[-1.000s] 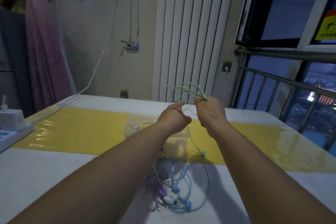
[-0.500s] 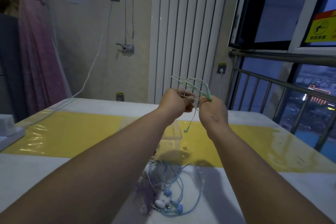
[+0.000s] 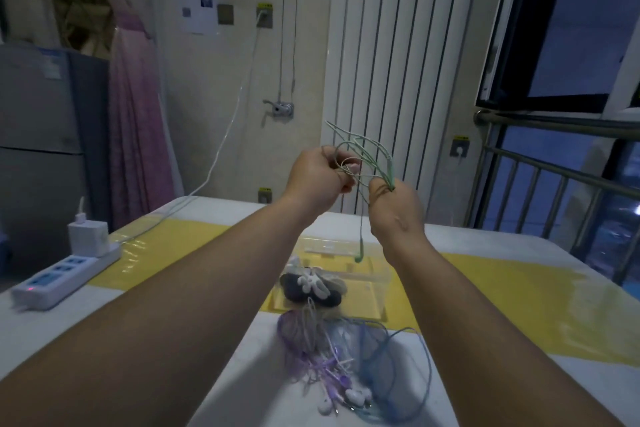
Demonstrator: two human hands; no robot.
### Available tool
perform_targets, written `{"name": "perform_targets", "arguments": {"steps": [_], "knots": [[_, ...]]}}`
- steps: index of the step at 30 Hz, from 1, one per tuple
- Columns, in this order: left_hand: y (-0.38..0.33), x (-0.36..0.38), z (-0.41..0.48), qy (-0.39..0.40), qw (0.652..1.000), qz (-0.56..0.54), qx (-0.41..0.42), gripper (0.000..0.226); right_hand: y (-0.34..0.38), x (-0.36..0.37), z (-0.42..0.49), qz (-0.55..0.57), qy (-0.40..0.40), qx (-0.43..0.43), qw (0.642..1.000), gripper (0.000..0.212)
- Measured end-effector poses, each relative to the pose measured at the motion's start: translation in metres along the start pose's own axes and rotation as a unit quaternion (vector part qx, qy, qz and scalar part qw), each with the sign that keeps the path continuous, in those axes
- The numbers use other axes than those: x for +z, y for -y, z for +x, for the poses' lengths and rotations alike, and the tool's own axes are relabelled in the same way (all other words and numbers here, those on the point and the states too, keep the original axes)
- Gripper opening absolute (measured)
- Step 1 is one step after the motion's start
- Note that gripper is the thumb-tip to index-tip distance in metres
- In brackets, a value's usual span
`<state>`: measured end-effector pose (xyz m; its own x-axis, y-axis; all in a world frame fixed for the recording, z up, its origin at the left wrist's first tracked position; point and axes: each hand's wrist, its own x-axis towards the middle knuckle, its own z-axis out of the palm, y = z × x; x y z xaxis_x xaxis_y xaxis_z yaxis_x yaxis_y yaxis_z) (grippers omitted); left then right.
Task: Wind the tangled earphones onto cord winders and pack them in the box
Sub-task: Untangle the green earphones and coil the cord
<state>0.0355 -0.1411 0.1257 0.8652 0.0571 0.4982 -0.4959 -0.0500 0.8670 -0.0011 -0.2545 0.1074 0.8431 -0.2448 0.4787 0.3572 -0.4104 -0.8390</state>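
Cream wall (image 3: 214, 87), white ribbed radiator (image 3: 398, 62), pink curtain (image 3: 138, 114) (beside a grey fridge (image 3: 41, 132)), dusk-dark window (image 3: 571, 28)

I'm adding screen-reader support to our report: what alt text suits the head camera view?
A left hand and right hand hold a looped green earphone cable above a table, one earbud dangling. Beneath lie a clear plastic box, a tangle of purple and blue earphones, and a white power strip at left.

Head camera: worn on my head, wide-angle, facing forward and slightly down.
Nearness: my left hand (image 3: 315, 180) and right hand (image 3: 394, 215) close, mid-frame.
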Motion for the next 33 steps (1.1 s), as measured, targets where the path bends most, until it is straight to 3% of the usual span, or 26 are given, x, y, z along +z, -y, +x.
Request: {"name": "perform_targets", "arguments": {"steps": [6,11,15,19,22,24,28,31,33], "knots": [[0.001,-0.059,-0.011,-0.024,0.999,0.014,0.02,0.022,0.016,0.049,-0.02,0.09,0.052,0.026,0.994,0.026],[0.005,-0.106,-0.02,-0.054,0.997,0.042,0.02,0.02,0.029,0.094,-0.038,0.13,0.109,0.059,0.984,0.033],[0.026,-0.137,-0.035,-0.059,0.996,0.057,-0.026,0.015,0.018,0.123,-0.054,0.1,0.131,0.059,0.985,0.028],[0.07,-0.164,-0.057,-0.013,0.989,0.087,-0.122,0.009,-0.003,0.145,-0.076,0.097,0.196,0.087,0.972,0.031],[0.111,-0.178,-0.072,0.007,0.965,0.174,-0.197,0.007,-0.024,0.152,-0.086,-0.004,0.276,0.089,0.957,0.024],[0.134,-0.188,-0.081,0.023,0.954,0.217,-0.204,0.009,-0.035,0.155,-0.088,-0.066,0.298,0.088,0.948,0.022],[0.155,-0.196,-0.093,0.018,0.967,0.119,-0.226,0.027,-0.058,0.159,-0.096,-0.129,0.325,0.069,0.934,0.017],[0.153,-0.203,-0.092,-0.054,0.976,0.035,-0.209,0.048,-0.068,0.164,-0.101,-0.148,0.328,0.053,0.931,0.018],[0.147,-0.204,-0.094,-0.082,0.981,-0.03,-0.176,0.056,-0.068,0.166,-0.1,-0.112,0.335,0.088,0.931,0.022]]}}
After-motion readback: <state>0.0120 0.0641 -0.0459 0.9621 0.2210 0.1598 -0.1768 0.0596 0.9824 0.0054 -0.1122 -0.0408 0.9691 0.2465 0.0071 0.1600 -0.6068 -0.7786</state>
